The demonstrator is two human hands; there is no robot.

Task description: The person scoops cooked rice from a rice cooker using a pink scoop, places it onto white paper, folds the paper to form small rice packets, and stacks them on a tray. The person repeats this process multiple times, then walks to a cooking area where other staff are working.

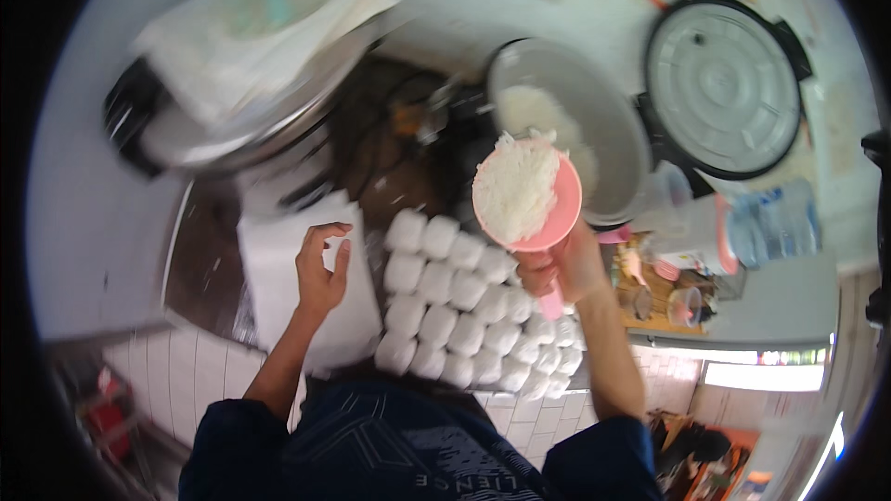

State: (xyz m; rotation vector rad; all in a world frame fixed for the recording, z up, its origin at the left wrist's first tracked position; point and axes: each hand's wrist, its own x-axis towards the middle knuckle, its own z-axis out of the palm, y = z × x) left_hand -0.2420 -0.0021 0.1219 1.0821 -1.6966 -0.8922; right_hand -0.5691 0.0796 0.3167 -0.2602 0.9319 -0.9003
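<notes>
My right hand (571,268) grips the handle of a pink plastic scoop (568,205), which is heaped with white cooked rice (518,188). Behind the scoop stands a deep grey pot (616,132) with more rice inside, partly hidden by the scoop. Over a stack of white paper sheets (285,257) hovers my left hand (324,268), its thumb and fingers curved apart with nothing between them. Between my two arms, white rounded parcels (463,327) lie packed in several rows; my right hand and the scoop cover some of them.
A round lid (724,87) with a dark rim leans right of the pot. Upper left is a large metal pan (243,136) with white sheets over it. A water bottle (776,223), clear cups (686,306) and utensils crowd the right side. Dark cables cross behind the parcels.
</notes>
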